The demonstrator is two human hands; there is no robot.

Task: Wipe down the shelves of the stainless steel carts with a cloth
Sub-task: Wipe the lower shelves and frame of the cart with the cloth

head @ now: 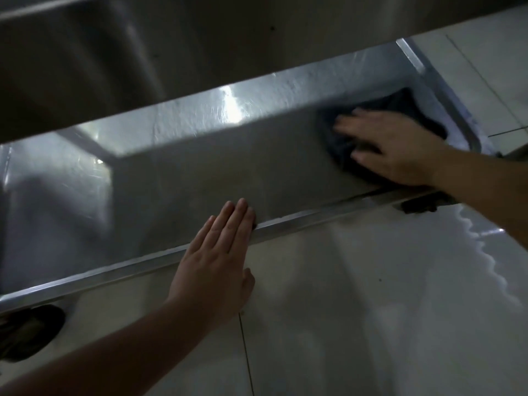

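Head view: looks down past an upper shelf (143,52) of a stainless steel cart onto the lower shelf (200,172), with pale floor tiles (371,295) beyond its near edge.
Lower shelf: brushed steel, scuffed, with a bright reflection near its far rim; a raised lip (314,217) runs along the near side, and the right end curves up into a rounded rim.
Cloth (400,110): dark, bunched, lying on the lower shelf at its right end, close against the rounded corner.
Right hand (400,147): laid palm down on the cloth, fingers spread and nearly straight, pressing it to the steel; the fingertips are blurred. No curl round the cloth is visible.
Left hand (217,258): flat, fingers straight and together, fingertips resting over the near lip of the lower shelf, thumb out to the side. It holds nothing.
Hands: well apart, the left near the middle of the shelf, the right at its right end.
Caster (418,207): dark, under the near right corner, partly hidden by the right forearm.
Lower left corner: a dark rounded object (28,332) under the shelf edge; cannot tell what it is.
Floor: wet sheen with a wavy bright edge at right.
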